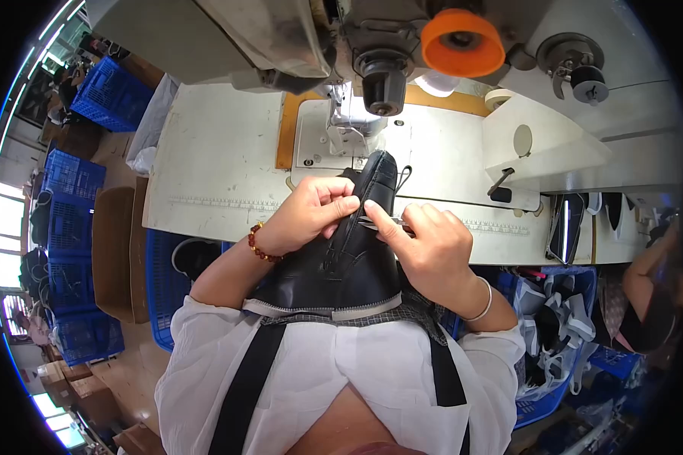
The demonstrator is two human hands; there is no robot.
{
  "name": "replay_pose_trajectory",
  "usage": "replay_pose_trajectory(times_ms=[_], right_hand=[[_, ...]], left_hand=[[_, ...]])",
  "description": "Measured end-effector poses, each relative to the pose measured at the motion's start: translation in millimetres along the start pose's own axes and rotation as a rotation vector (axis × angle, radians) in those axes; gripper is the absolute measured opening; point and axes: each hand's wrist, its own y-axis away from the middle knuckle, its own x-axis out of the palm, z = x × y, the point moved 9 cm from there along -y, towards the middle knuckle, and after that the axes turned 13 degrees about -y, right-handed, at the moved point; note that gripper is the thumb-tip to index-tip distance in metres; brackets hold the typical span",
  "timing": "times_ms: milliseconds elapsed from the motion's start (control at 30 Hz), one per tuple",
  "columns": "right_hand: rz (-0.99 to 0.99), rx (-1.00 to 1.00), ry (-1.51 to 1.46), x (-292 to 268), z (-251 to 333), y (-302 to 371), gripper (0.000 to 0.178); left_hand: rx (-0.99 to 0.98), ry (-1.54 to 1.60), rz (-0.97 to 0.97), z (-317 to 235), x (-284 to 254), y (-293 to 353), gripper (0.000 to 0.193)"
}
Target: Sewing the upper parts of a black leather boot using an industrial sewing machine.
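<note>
while the left hand (311, 212) pinched the black leather piece (368, 277), which spanned the front edge of the desk (220, 159) near the sewing machine (383, 82), the right hand (432, 246) held a small metal tool (367, 222).

Two hands (436, 249), one leather piece (364, 269), two bracelets (256, 244) show.

I am noticing one wide fisheye camera sitting on the person's head, looking steeply down past the white shirt (303, 368). It is viewing the left hand (300, 216) and right hand (436, 246) closely from above, facing the pale surface (228, 144), and bending straight edges toward its dark round rim.
</note>
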Motion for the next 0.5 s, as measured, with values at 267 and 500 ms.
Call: replay_pose_trajectory(times_ms=[267,500], right_hand=[[-0.135,-0.016,-0.186,15.4,-2.3,11.1,0.045],[-0.18,0.134,-0.333,12.7,-22.4,18.0,0.051]], left_hand=[[0.0,0.043,0.023,5.7,11.3,-1.4,0.027],[-0.019,0.049,0.024,9.1,7.9,-0.6,0.028]])
